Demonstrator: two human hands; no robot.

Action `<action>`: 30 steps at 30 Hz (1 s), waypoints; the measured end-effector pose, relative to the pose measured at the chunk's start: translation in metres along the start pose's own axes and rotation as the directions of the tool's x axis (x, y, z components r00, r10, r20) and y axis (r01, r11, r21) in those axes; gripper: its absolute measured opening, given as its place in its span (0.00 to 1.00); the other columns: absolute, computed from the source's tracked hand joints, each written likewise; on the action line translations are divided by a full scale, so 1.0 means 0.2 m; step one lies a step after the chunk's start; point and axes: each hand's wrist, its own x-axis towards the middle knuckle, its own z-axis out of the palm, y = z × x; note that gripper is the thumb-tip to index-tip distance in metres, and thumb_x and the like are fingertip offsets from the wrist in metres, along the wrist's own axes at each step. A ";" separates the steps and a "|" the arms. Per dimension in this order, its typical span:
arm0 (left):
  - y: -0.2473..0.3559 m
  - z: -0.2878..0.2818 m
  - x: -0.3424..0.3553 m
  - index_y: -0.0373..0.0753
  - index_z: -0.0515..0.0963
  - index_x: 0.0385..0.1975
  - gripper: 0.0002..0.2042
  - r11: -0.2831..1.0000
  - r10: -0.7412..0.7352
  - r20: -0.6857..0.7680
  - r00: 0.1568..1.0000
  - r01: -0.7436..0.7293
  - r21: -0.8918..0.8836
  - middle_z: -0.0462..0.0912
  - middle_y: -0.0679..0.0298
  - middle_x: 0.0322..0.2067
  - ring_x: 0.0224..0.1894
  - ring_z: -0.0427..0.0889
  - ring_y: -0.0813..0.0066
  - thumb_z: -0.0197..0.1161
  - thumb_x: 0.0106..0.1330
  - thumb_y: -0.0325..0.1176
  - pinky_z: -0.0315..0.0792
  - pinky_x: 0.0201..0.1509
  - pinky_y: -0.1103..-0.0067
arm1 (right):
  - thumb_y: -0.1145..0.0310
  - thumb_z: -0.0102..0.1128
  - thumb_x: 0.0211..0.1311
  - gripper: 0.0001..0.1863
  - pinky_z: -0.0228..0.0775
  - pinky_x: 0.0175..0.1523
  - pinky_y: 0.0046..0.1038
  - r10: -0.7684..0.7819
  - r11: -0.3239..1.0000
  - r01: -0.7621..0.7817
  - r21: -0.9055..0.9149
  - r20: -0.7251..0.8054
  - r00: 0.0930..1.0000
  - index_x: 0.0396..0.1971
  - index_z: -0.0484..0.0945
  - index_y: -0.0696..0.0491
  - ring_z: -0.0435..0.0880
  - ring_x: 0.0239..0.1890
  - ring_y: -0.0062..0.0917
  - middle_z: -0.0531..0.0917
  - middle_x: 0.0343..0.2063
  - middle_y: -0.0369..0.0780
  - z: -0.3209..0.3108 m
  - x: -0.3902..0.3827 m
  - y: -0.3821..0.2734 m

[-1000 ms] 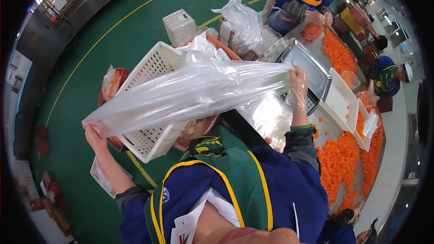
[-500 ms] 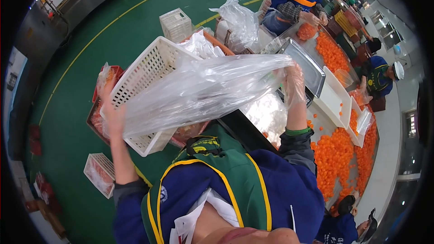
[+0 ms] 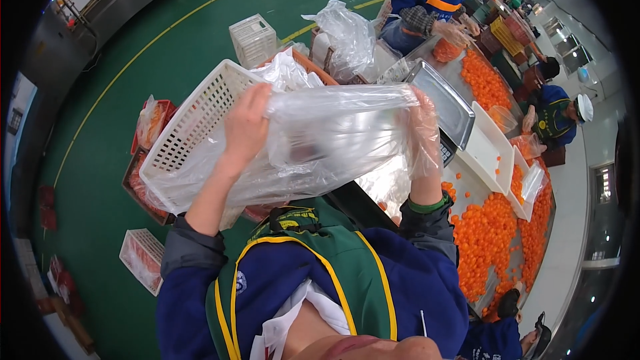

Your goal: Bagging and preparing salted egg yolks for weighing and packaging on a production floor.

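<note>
Head view, the only one I have, looking down from the wearer. A large clear bag [image 3: 320,137] fills the middle, drawn out sideways between two hands, its upper edge fairly taut. From the left hand, its loose end trails toward nine o'clock, over the near side of a white crate [image 3: 193,117] at ten.

I judge the step in hand to be working this bag between both hands. To me, the next move calls for an even, light pull and a firm pinch at each end, since the film looks thin and slippery and its loose end could catch on the crate.

The left hand [image 3: 247,127], bare, sits at ten o'clock, fingers bent and close together, clamped on the bag partway along. The right hand [image 3: 425,123], between two and three o'clock, is curled with its fingers closed on the bag's far end. Clear plastic wraps it; whether that is a glove, a layer of the bag or both, I cannot tell.

Past the right hand, a scale [image 3: 443,103] with a metal pan lies at two o'clock and a white tray [image 3: 487,143] at three. Orange pieces [image 3: 487,240] heap at four. A co-worker [image 3: 427,7] bends over the same table at one.
</note>
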 end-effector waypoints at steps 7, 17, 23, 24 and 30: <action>-0.17 -0.45 0.18 0.39 0.78 0.49 0.16 0.958 -0.272 -0.119 0.955 0.280 0.056 0.80 0.57 0.40 0.46 0.81 0.62 0.63 0.62 0.22 0.75 0.51 0.73 | 0.55 0.76 0.53 0.29 0.77 0.49 0.33 0.015 0.576 0.326 -0.750 0.409 0.912 0.52 0.82 0.55 0.88 0.42 0.33 0.88 0.38 0.45 0.14 0.02 -0.11; -0.27 -0.71 0.03 0.36 0.75 0.43 0.06 0.165 -0.553 0.099 0.827 0.225 -0.960 0.77 0.72 0.35 0.33 0.75 0.86 0.55 0.75 0.31 0.68 0.28 0.82 | 0.63 0.74 0.54 0.19 0.78 0.45 0.37 -0.089 0.328 0.398 -0.857 0.391 0.916 0.46 0.84 0.52 0.88 0.40 0.43 0.87 0.34 0.49 0.33 0.10 -0.13; -0.16 -0.96 -0.09 0.43 0.76 0.43 0.13 0.584 -0.296 0.644 0.705 0.667 -0.462 0.67 0.76 0.19 0.20 0.65 0.89 0.63 0.68 0.44 0.56 0.20 0.84 | 0.57 0.71 0.53 0.18 0.78 0.41 0.42 -0.360 0.087 0.519 -0.850 0.459 0.812 0.43 0.84 0.49 0.87 0.36 0.44 0.86 0.28 0.48 0.34 0.21 -0.19; -0.19 -0.96 -0.13 0.43 0.76 0.43 0.13 0.584 -0.299 0.642 0.706 0.668 -0.462 0.67 0.76 0.19 0.20 0.65 0.89 0.63 0.68 0.44 0.56 0.20 0.84 | 0.57 0.71 0.52 0.20 0.78 0.41 0.42 -0.378 -0.024 0.513 -0.858 0.483 0.790 0.44 0.83 0.49 0.87 0.35 0.44 0.85 0.27 0.48 0.33 0.23 -0.19; -0.21 -1.20 -0.18 0.37 0.80 0.26 0.15 0.592 -0.331 0.647 0.687 0.685 -0.424 0.76 0.72 0.18 0.21 0.63 0.90 0.62 0.72 0.41 0.53 0.22 0.86 | 0.47 0.77 0.45 0.43 0.73 0.56 0.41 -0.467 -0.169 0.575 -0.801 0.579 0.669 0.62 0.73 0.50 0.82 0.54 0.41 0.83 0.51 0.47 0.57 0.18 -0.25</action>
